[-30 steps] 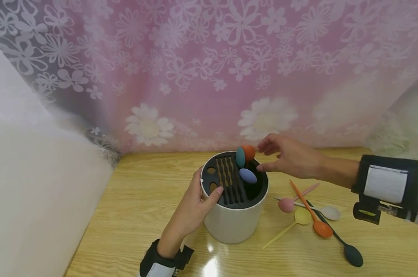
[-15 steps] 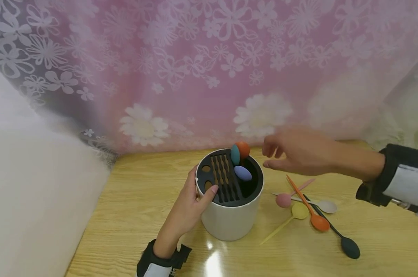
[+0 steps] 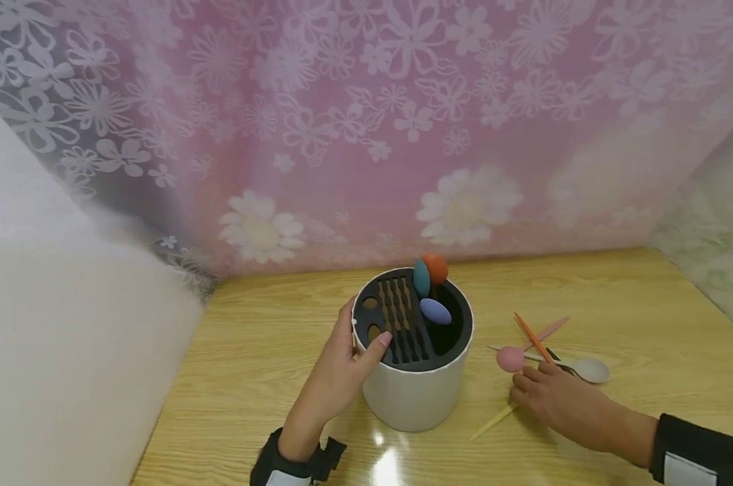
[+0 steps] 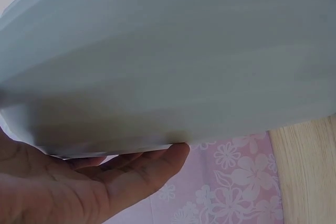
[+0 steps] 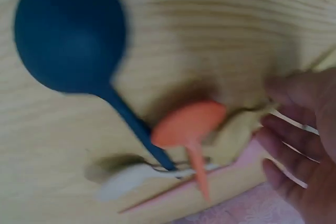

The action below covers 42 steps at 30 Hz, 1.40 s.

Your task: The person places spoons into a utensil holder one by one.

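Note:
A white round utensil holder [image 3: 412, 399] with a black slotted insert [image 3: 381, 280] stands mid-table. My left hand [image 3: 330, 378] grips its left side, thumb over the rim; in the left wrist view, fingers [image 4: 152, 167] touch the pale wall. Orange [image 3: 436, 268], teal [image 3: 422, 278] and lavender utensil heads [image 3: 436, 311] stick out of the open half. On the right, my right hand [image 3: 567, 401] curls its thumb and fingers around the neck of a yellow spoon [image 5: 231, 137] lying on the table. The hand hides the yellow spoon's head from the head camera.
Beside the right hand lie an orange spoon [image 5: 189, 124], a dark blue-green spoon [image 5: 71, 32], a white spoon [image 3: 591, 370] and a pink ladle-like utensil [image 3: 510, 360], handles crossing. A pink floral curtain [image 3: 354, 135] hangs behind the wooden table [image 3: 269, 324].
My right hand has left the holder's open side, bare of any utensil, and come down and right onto the yellow spoon. The left hand keeps its grip on the holder.

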Available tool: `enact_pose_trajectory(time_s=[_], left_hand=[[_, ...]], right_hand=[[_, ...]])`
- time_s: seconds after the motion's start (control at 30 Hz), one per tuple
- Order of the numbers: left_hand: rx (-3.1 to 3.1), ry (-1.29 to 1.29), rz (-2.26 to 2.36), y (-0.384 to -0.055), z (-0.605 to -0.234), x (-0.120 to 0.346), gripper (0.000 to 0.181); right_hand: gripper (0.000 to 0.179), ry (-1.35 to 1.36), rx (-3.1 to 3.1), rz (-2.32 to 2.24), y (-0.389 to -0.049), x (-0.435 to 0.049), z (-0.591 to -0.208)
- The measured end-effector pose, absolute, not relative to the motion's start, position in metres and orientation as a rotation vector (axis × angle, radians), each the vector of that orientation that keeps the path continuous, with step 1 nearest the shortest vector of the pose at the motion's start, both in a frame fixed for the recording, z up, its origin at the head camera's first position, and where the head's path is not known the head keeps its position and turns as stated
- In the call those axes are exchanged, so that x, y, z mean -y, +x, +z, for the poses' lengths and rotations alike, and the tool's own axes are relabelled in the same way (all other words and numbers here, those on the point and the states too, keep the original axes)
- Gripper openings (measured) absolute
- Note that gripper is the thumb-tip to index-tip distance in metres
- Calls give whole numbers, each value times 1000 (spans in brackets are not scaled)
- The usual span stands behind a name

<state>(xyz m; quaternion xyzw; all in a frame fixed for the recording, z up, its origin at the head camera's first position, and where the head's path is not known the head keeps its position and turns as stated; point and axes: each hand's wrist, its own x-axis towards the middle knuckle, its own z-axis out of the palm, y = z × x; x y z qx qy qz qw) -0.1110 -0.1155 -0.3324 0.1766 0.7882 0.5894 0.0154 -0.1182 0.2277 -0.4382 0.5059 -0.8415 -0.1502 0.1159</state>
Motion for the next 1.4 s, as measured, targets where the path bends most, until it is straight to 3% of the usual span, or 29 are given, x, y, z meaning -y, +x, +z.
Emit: enact_pose_trajectory(time_s=[0.53, 0.77, 1.13, 1.4], left_hand=[[-2491, 527, 1788, -109, -329, 114, 64], [-2494, 543, 1799, -109, -331, 114, 65], [-2484, 547, 1796, -108, -330, 114, 65], [-2483, 544, 1800, -108, -330, 114, 66]], right_hand=[[17, 1094, 2825, 7, -98, -226, -448], [13, 1064, 2849, 129, -95, -226, -447], [34, 962, 2912, 263, -103, -226, -449], [33, 889, 3060, 307, -103, -226, -441]])
